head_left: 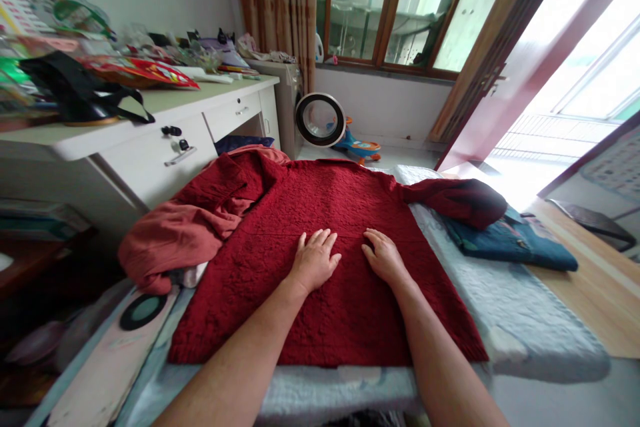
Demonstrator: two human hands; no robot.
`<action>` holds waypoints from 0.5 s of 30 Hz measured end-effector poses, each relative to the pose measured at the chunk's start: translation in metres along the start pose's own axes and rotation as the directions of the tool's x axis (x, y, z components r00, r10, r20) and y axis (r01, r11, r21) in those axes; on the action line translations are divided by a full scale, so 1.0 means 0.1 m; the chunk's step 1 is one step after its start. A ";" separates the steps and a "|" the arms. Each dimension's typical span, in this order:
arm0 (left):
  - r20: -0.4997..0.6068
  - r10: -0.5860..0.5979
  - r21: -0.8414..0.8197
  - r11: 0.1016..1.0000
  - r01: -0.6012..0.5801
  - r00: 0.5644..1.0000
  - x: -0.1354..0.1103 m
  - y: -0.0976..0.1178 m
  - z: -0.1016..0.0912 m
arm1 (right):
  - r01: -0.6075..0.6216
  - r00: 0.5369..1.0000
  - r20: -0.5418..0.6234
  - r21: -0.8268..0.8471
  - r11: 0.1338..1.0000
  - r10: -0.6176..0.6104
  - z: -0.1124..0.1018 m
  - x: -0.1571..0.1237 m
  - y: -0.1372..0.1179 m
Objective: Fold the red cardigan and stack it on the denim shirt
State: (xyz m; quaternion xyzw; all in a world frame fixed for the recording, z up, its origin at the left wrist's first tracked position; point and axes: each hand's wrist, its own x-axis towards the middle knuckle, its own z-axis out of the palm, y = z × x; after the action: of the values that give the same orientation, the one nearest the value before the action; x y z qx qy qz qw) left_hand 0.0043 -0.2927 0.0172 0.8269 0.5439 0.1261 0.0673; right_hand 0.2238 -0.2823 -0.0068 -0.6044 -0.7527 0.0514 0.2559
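A dark red long-sleeved top [330,200] lies spread out over a pale blue padded cover, its hem toward me and its collar at the far end. My left hand [315,259] rests flat on the middle of the top, fingers somewhat spread. To its right, my right hand [384,255] also lies palm down on the fabric, fingers stretched forward. Neither hand holds anything. The right sleeve [457,200] reaches across to folded dark blue jeans [515,240]. On the left, the other sleeve overlaps a bunched salmon-pink garment [175,240].
A white desk [190,127] cluttered with packets and a black strapped item [75,90] stands at the left. Beyond it is a washing machine with its round door [321,120] swung out, near a blue and orange ride-on toy [360,147]. An open door [493,80] is at the right.
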 end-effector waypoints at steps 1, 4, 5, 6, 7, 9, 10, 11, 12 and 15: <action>0.000 -0.004 -0.001 1.000 0.004 1.000 0.00 0.00 0.00 | -0.004 1.000 -0.003 -0.005 1.000 0.004 0.00 0.00 0.00; -0.009 -0.009 -0.004 1.000 0.009 1.000 0.00 -0.01 0.02 | -0.011 1.000 -0.015 -0.013 1.000 0.011 0.00 0.00 0.01; -0.012 -0.010 -0.005 1.000 0.010 1.000 0.00 -0.01 0.02 | -0.010 1.000 -0.019 -0.011 1.000 0.010 0.00 0.00 0.02; -0.013 -0.012 -0.005 1.000 0.012 1.000 0.00 -0.01 0.03 | -0.010 1.000 -0.023 -0.008 1.000 0.010 0.00 0.00 0.03; -0.012 -0.015 -0.004 1.000 0.015 1.000 0.00 -0.01 0.03 | -0.011 1.000 -0.026 -0.003 1.000 0.011 0.00 0.01 0.04; -0.004 -0.021 -0.001 1.000 0.021 1.000 0.00 0.00 0.02 | -0.018 0.999 -0.031 0.003 1.000 0.018 0.00 0.01 0.06; 0.001 -0.024 0.002 1.000 0.024 1.000 0.00 0.00 0.02 | -0.024 0.999 -0.036 0.001 1.000 0.024 0.00 0.01 0.07; 0.005 -0.025 0.006 1.000 0.025 1.000 0.00 0.00 0.01 | -0.030 0.999 -0.041 -0.004 1.000 0.030 0.00 0.00 0.08; 0.007 -0.026 0.010 1.000 0.026 1.000 0.00 0.00 0.01 | -0.036 0.998 -0.048 -0.012 0.999 0.036 0.00 0.00 0.09; 0.000 -0.030 0.006 1.000 0.030 1.000 0.00 0.00 0.01 | -0.055 0.997 -0.060 -0.043 0.998 0.052 0.00 0.00 0.10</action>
State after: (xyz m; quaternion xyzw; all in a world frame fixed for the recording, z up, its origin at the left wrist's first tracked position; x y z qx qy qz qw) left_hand 0.0043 -0.2929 0.0166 0.8189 0.5565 0.1236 0.0666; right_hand 0.2326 -0.2796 -0.0111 -0.6311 -0.7294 0.0237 0.2629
